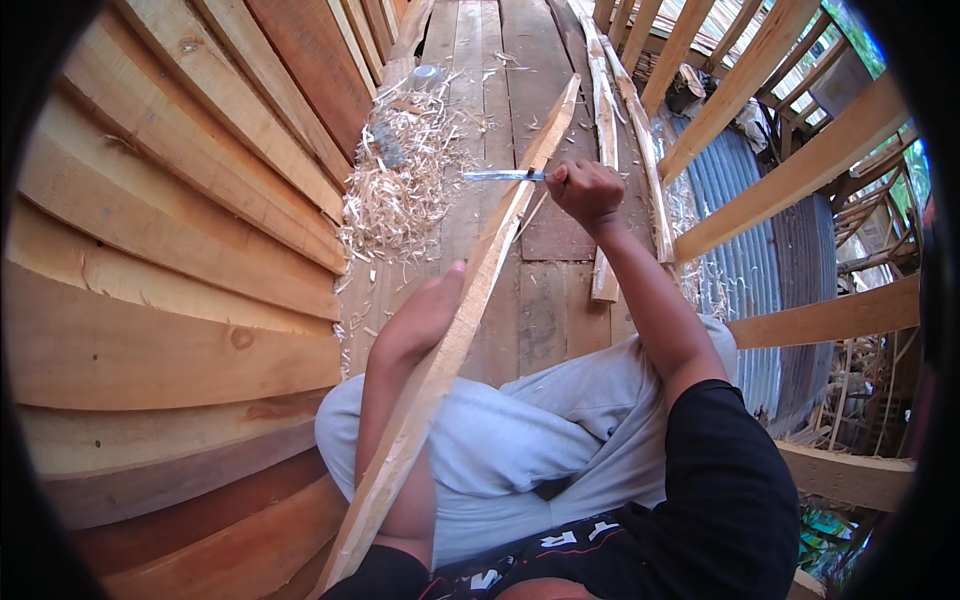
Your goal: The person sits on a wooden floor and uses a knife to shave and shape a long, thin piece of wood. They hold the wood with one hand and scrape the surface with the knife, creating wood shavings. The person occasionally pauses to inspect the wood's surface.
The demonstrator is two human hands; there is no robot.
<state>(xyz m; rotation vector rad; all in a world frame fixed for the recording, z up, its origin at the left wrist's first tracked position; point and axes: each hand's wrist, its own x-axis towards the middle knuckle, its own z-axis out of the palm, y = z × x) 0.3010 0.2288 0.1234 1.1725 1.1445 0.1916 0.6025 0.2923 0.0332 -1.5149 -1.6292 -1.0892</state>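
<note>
A long pale wooden stick [470, 292] slants from my left side, across my lap, out to a pointed far end over the floor. My left hand [432, 308] is closed round its middle from the left, the thumb showing and the other fingers hidden behind the wood. Farther along, my right hand [588, 190] is a fist on the handle of a knife [490, 176]. The blade points left and lies across the stick near its far part. A thin sliver hangs from the stick's right side just below the blade.
Curled wood shavings [400, 190] are heaped on the plank floor [545, 300] at the left, with a clear cup [426, 77] behind them. Long strips of wood [606, 200] lie at the right. A plank wall [170, 250] stands left; railing posts [790, 210] and corrugated sheeting [745, 260] are right.
</note>
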